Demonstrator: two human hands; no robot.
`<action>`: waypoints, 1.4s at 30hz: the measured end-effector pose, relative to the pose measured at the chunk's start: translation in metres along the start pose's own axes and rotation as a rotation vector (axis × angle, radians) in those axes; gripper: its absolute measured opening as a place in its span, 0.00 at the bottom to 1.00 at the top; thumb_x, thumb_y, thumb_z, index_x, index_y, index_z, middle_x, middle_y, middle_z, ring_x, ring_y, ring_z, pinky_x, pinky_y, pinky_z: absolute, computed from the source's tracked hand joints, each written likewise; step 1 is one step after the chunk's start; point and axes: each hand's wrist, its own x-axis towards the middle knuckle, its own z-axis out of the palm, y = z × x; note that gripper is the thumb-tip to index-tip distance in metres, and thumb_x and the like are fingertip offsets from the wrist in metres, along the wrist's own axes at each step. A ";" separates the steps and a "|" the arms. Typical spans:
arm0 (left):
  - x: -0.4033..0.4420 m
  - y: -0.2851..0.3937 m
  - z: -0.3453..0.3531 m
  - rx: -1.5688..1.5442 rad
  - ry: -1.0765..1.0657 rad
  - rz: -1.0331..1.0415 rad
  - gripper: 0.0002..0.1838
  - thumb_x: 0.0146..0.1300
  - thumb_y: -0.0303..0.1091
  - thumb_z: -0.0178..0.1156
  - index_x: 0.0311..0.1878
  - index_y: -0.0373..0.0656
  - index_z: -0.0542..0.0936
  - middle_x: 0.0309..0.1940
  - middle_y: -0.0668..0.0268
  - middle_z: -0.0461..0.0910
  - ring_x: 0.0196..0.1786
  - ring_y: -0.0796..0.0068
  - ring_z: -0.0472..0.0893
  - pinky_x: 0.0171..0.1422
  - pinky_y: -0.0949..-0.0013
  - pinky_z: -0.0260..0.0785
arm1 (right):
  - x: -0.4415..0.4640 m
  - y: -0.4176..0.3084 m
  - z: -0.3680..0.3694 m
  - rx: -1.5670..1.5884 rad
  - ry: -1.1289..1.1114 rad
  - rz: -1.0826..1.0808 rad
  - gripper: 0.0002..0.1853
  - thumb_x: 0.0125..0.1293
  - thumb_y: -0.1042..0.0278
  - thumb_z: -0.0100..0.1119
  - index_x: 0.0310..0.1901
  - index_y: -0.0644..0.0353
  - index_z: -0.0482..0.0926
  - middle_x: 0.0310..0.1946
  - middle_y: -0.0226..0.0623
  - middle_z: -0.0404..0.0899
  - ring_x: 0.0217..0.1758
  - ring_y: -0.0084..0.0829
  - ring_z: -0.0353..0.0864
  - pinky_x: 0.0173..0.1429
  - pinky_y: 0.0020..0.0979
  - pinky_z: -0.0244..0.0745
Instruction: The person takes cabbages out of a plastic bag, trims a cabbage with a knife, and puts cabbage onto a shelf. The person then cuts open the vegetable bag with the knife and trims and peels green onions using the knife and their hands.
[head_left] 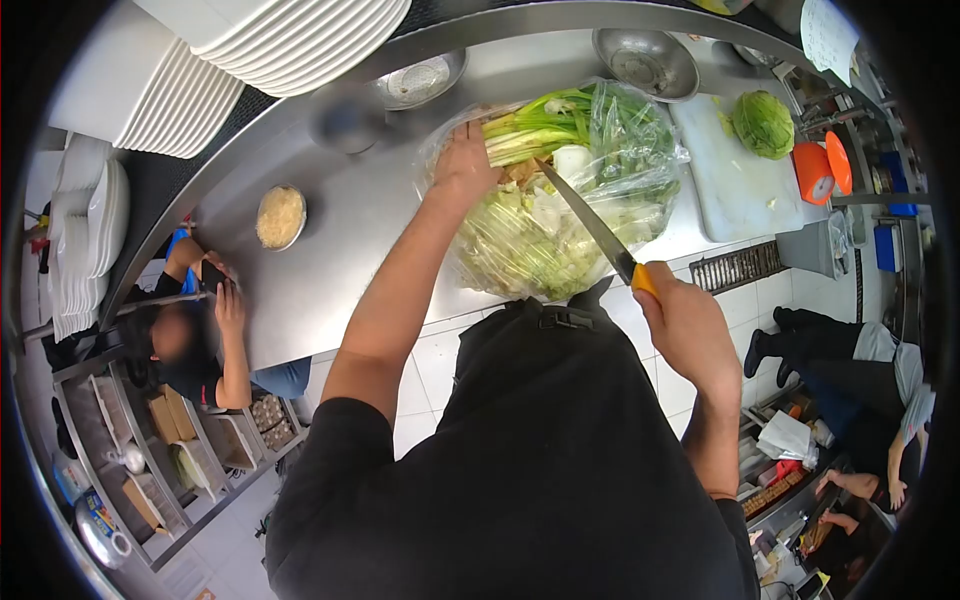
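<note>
Black shirt (500, 480) nearest, the right hand (688, 325) clamps a knife (592, 215) that could nick the left hand (463, 165), finger grip unclear, if the bag (650, 165) slides.

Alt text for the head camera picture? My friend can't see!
A right hand holds a yellow-handled knife over leafy vegetables in a plastic bag; the left hand is at green stalks. Nearby are a cutting board and a cabbage.

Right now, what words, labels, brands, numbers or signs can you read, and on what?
None legible.
Paper, top right: writing too small to read.
Orange scale: dial markings too small.
Blue packaging, lower left: print too blurred.
Knife: no readable marking.
</note>
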 end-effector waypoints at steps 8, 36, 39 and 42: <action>0.033 -0.001 -0.025 0.117 -0.271 0.131 0.57 0.41 0.51 0.84 0.73 0.34 0.69 0.73 0.42 0.71 0.74 0.47 0.73 0.78 0.55 0.67 | 0.021 -0.016 0.016 0.010 0.118 0.004 0.11 0.77 0.65 0.58 0.49 0.66 0.72 0.32 0.53 0.85 0.36 0.56 0.87 0.40 0.53 0.80; 0.036 0.001 -0.005 0.051 -0.317 -0.039 0.46 0.39 0.49 0.80 0.65 0.43 0.79 0.55 0.50 0.87 0.59 0.52 0.86 0.64 0.56 0.79 | 0.065 -0.036 0.048 -0.183 0.068 -0.018 0.12 0.77 0.66 0.57 0.50 0.66 0.74 0.35 0.50 0.87 0.37 0.50 0.90 0.41 0.45 0.86; 0.036 0.001 -0.007 0.047 -0.320 -0.030 0.45 0.40 0.48 0.80 0.66 0.44 0.79 0.55 0.51 0.87 0.59 0.52 0.86 0.64 0.56 0.79 | 0.065 -0.037 0.055 -0.220 0.036 -0.002 0.11 0.77 0.67 0.55 0.51 0.66 0.73 0.35 0.50 0.86 0.38 0.49 0.91 0.42 0.44 0.86; 0.032 0.004 -0.008 0.043 -0.304 -0.039 0.45 0.42 0.46 0.80 0.67 0.44 0.78 0.56 0.51 0.87 0.60 0.52 0.86 0.65 0.56 0.79 | 0.064 -0.041 0.062 -0.246 -0.015 0.027 0.11 0.78 0.67 0.53 0.52 0.66 0.71 0.33 0.50 0.87 0.37 0.50 0.90 0.41 0.45 0.86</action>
